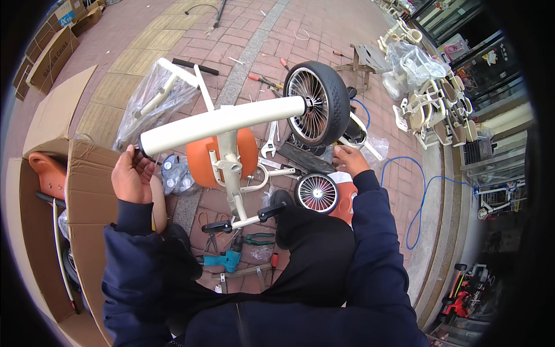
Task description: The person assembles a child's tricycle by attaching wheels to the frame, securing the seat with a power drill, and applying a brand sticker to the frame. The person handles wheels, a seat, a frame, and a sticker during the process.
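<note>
A cream tricycle frame (228,122) stands between my legs, its thick cross tube slanting up to the right. One spoked wheel with a black tyre (332,104) sits on the tube's right end. At the left end, the thumb and fingertips of my left hand (134,176) pinch the black bushing (140,149). My right hand (350,161) is just below the mounted wheel, apart from it, fingers pinched together; what they hold, if anything, cannot be made out. Behind the frame shows an orange seat (196,162). Black pedals (272,211) are at its lower end.
Another spoked wheel (317,194) lies near my right knee. A teal power drill (226,260), green-handled pliers (260,238) and an adjustable wrench (269,141) lie on the paving. An open cardboard box (87,231) stands left; a blue hose (425,191) curls right.
</note>
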Action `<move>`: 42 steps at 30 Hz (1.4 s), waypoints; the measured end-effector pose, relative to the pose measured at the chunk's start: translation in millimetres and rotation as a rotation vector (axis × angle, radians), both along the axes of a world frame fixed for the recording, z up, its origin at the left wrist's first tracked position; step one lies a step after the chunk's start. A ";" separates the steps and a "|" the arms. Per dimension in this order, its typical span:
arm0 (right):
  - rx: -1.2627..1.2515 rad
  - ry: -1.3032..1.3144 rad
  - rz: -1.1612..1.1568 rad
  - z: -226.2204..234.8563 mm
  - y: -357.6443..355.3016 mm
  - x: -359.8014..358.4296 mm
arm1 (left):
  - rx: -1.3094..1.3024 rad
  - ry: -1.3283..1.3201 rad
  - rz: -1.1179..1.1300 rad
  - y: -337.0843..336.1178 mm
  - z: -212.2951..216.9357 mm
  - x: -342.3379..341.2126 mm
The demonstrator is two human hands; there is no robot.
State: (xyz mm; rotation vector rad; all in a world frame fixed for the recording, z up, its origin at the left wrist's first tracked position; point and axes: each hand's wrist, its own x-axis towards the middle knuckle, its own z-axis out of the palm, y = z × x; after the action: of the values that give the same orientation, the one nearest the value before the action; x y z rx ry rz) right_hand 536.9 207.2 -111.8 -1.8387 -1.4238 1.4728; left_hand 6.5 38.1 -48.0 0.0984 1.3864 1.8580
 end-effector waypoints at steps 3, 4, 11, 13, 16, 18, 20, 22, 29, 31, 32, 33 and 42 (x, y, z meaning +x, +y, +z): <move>-0.203 -0.811 0.286 -87.8 -42.6 37.7 | -0.001 0.024 0.011 -1.8 1.6 2.3; -0.250 -0.817 0.237 -120.2 -64.7 48.1 | -0.011 0.025 0.025 -2.4 2.4 2.3; -0.308 -0.838 -0.363 -273.9 -134.9 93.6 | 0.016 0.047 -0.015 -7.4 2.3 -0.5; -0.281 -0.743 -0.387 -285.0 -139.0 88.7 | 0.007 0.071 -0.002 -8.2 2.3 -1.1; -0.262 -0.229 -0.562 -273.8 -138.1 73.8 | -0.004 0.078 0.004 -7.5 3.3 -0.8; -0.291 0.172 -0.794 -249.7 -131.8 59.7 | 0.002 0.054 -0.012 -5.9 4.1 0.3; -0.184 0.049 -0.702 -205.1 -124.2 54.2 | -0.011 0.054 0.018 -3.4 4.5 2.2; 0.229 -0.330 -0.352 -142.7 -118.9 47.0 | -0.001 0.047 -0.008 -2.1 4.7 4.7; 0.976 -0.511 0.505 96.5 -107.5 -38.3 | 0.035 0.063 -0.109 0.1 3.0 10.9; 0.922 -0.386 0.506 143.8 -112.0 -73.6 | 0.021 0.052 -0.135 1.7 4.8 11.9; 0.887 -0.362 0.503 160.6 -115.0 -91.7 | 0.045 0.057 -0.158 2.1 6.5 12.3; 0.781 -0.289 0.496 172.2 -116.7 -110.2 | 0.032 0.051 -0.172 2.4 8.1 13.8; 0.351 0.503 0.330 149.3 -106.1 -245.8 | 0.026 0.015 -0.189 7.4 15.1 22.7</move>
State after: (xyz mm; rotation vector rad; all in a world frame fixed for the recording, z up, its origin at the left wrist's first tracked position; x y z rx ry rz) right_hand 291.1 101.1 37.5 -0.9698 -1.6327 1.5628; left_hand 29.2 45.4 -32.9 0.2485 1.3155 1.7217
